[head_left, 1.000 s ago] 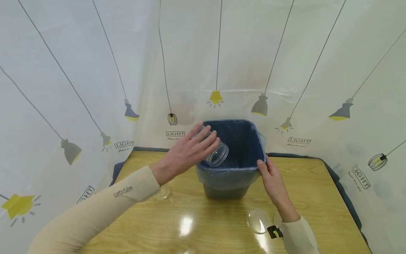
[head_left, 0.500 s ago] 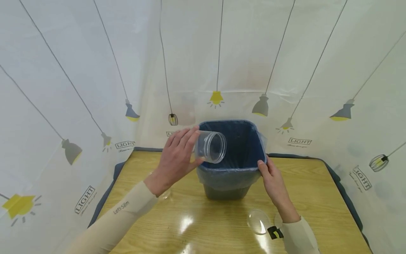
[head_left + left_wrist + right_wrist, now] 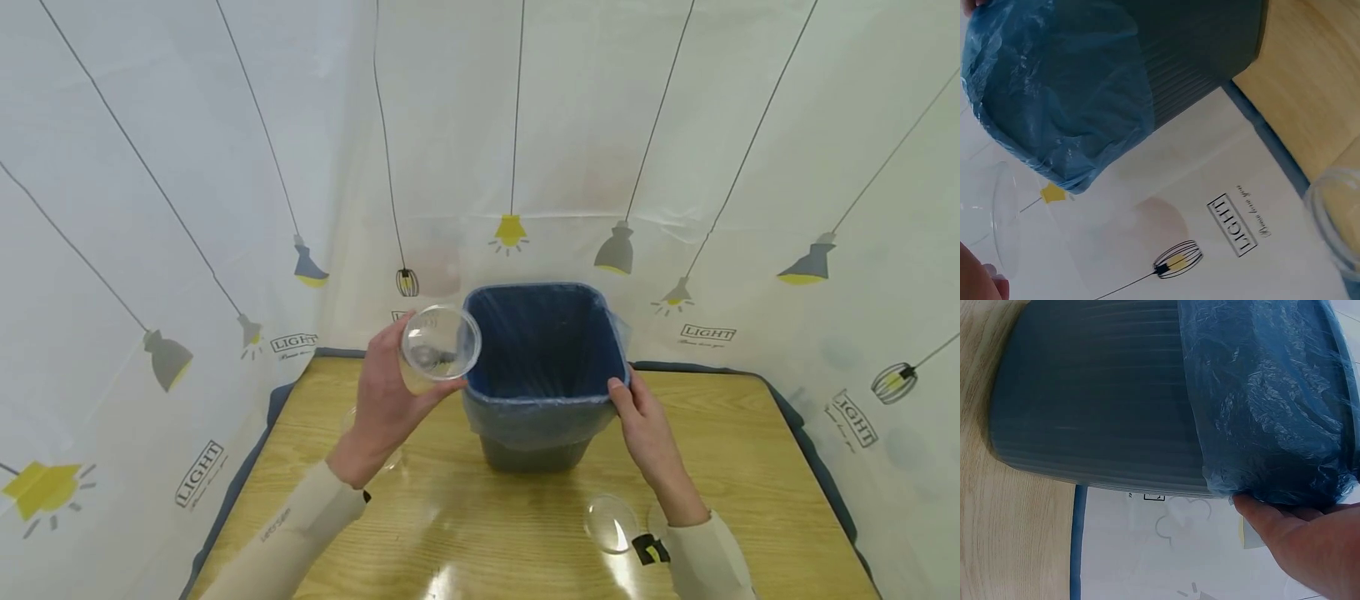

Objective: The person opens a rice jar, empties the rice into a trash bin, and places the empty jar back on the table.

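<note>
In the head view my left hand (image 3: 386, 400) grips a clear plastic jar (image 3: 441, 342) just left of the trash bin, its round mouth turned toward me. Part of that jar (image 3: 1004, 219) also shows at the left edge of the left wrist view. The dark bin (image 3: 534, 454) stands upright, lined with a thin blue bag (image 3: 540, 417) folded over its rim. My right hand (image 3: 648, 429) pinches the bag-covered rim at the bin's right front corner. In the right wrist view, that hand's fingers (image 3: 1260, 515) press on the blue film (image 3: 1266, 412).
On the wooden table (image 3: 480, 533) a clear round lid (image 3: 611, 523) lies near my right sleeve. Another clear round item (image 3: 392, 458) is partly hidden behind my left wrist. Behind the table hangs a white sheet (image 3: 450, 125) printed with lamps.
My left hand has drawn the jar left, out from over the bin's opening, and turned its mouth from the bin toward me. My right hand has stayed on the rim.
</note>
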Action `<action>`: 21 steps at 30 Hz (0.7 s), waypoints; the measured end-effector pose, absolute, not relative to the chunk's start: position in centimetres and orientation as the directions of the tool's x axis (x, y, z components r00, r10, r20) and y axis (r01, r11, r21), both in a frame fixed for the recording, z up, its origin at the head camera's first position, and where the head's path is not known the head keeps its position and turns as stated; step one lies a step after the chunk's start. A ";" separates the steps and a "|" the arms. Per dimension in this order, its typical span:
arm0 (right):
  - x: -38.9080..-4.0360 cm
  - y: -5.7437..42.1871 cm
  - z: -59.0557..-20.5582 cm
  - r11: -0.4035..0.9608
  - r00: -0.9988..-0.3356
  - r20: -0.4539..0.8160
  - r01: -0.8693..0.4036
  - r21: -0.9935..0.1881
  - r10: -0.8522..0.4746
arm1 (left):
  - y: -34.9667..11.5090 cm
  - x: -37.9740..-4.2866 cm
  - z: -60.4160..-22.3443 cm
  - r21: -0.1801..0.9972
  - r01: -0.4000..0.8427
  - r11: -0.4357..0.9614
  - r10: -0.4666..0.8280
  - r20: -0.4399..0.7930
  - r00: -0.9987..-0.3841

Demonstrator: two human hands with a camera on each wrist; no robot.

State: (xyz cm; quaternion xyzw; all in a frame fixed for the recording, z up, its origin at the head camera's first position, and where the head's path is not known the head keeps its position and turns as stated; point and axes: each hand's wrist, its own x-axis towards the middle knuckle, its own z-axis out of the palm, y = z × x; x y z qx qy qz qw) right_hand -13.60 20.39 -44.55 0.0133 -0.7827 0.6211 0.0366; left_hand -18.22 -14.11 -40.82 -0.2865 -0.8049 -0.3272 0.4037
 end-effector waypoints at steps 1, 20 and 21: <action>-13.6 20.4 -44.6 0.229 -0.997 0.074 -0.066 -0.971 0.025 | -14.3 -18.1 -41.1 0.315 0.718 0.621 0.183 0.833 -0.523; -13.5 20.3 -44.4 0.237 -0.997 0.075 -0.066 -0.969 0.029 | -17.3 -14.9 -47.2 0.623 0.547 0.560 0.011 0.654 -0.756; -13.5 20.3 -44.4 0.236 -0.997 0.072 -0.064 -0.970 0.028 | -17.4 -14.7 -47.5 0.634 0.538 0.556 0.008 0.643 -0.766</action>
